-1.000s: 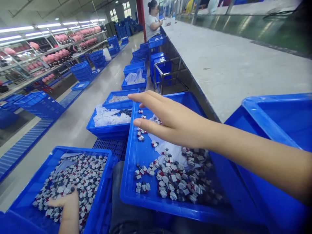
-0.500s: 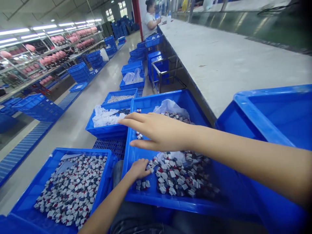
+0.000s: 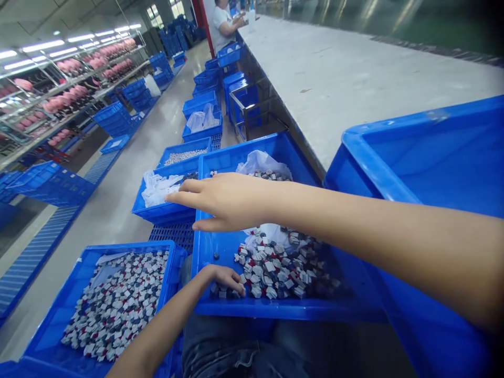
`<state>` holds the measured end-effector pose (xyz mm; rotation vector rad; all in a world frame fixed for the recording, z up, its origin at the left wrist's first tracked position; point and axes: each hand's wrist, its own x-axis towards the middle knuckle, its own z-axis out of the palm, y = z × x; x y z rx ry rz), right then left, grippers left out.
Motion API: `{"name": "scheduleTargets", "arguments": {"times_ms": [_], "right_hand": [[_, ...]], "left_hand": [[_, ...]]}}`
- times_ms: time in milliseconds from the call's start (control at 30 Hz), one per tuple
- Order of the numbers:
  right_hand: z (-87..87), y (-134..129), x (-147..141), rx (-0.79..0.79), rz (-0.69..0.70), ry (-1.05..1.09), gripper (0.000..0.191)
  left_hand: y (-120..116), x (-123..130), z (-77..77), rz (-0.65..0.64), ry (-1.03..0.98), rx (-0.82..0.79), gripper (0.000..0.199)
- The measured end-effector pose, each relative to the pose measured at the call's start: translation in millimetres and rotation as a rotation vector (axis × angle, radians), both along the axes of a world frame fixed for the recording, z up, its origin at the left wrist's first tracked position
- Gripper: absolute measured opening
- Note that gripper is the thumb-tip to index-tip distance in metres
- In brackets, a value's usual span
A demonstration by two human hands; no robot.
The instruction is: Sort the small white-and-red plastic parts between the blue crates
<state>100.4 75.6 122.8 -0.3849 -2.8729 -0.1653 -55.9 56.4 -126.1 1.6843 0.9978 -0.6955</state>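
My right hand [image 3: 222, 199] hovers above the large blue bin [image 3: 291, 308] with its fingers stretched out and nothing in it. Lower down, my left hand [image 3: 226, 277] reaches into the near left corner of that bin. Its fingers are bent down and close together at the edge of the heap of small white, dark grey and red blocks [image 3: 271, 268]. Whatever lies under those fingers is hidden. A translucent plastic bag [image 3: 263, 161] lies among the blocks, partly covered by my right arm.
At lower left stands another blue bin [image 3: 88, 249] full of similar blocks. A smaller bin with white plastic [image 3: 157, 189] is beyond it. An additional blue bin [image 3: 378, 168] rises at right, beside the long white table [image 3: 315, 79]. A person [image 3: 224, 26] works at its far end.
My left hand has moved down toward the bin's near corner, and its fingers have curled over the blocks. My right hand remains stretched out above the bin. The view has shifted slightly.
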Motion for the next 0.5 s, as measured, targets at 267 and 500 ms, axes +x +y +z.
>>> {"name": "scheduleTargets", "arguments": {"times_ms": [267, 500], "right_hand": [[-1.7, 8, 0, -0.022, -0.038, -0.033, 0.058], [0.6, 10, 3, -0.053, -0.068, -0.081, 0.058]], "left_hand": [[-9, 2, 1.0, -0.038, 0.165, 0.0, 0.037], [6, 1, -4.6, 0.079, 0.178, -0.082, 0.039]]}}
